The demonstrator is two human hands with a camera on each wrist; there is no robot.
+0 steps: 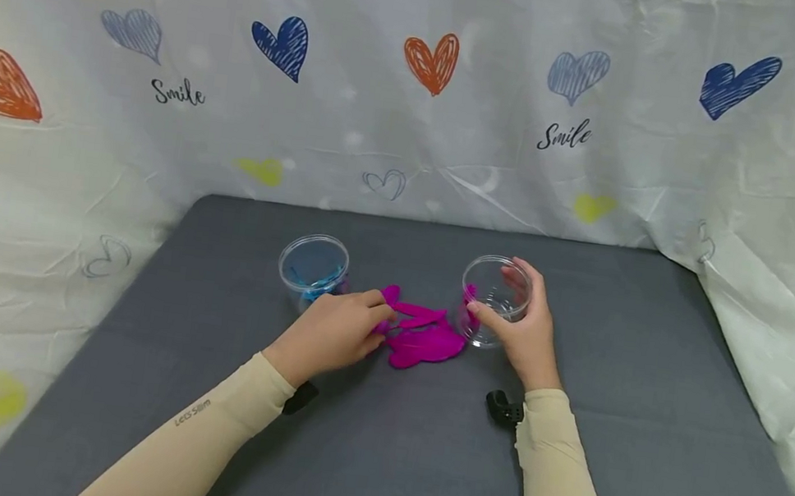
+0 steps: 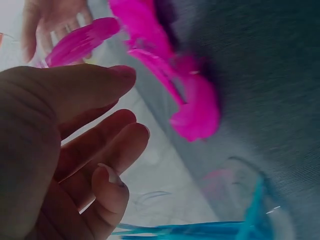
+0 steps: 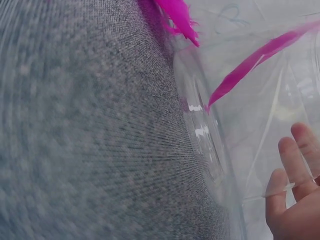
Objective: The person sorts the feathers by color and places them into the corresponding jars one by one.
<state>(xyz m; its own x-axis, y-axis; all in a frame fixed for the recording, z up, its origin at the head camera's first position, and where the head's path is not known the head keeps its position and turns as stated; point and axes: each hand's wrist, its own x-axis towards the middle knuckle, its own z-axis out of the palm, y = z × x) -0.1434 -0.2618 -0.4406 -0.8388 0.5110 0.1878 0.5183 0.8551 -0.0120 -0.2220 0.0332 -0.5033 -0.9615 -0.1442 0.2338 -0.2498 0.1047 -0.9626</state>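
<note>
My right hand (image 1: 532, 331) grips a clear plastic cup (image 1: 483, 343), thumb on the near side and fingers around the far side. Inside it leans a magenta feather (image 3: 260, 62), seen through the wall in the right wrist view. Left of this cup lies a small heap of magenta feathers (image 1: 426, 343). My left hand (image 1: 339, 328) is at the heap's left end, its fingers loosely bent. In the left wrist view, nothing shows between thumb and fingers, and magenta feathers (image 2: 197, 107) lie beyond them.
A second clear cup (image 1: 316, 240) stands behind my left hand, with blue feathers (image 1: 322, 284) inside. The grey cloth-covered table (image 1: 401, 463) ends at a white curtain (image 1: 485, 143) printed with hearts.
</note>
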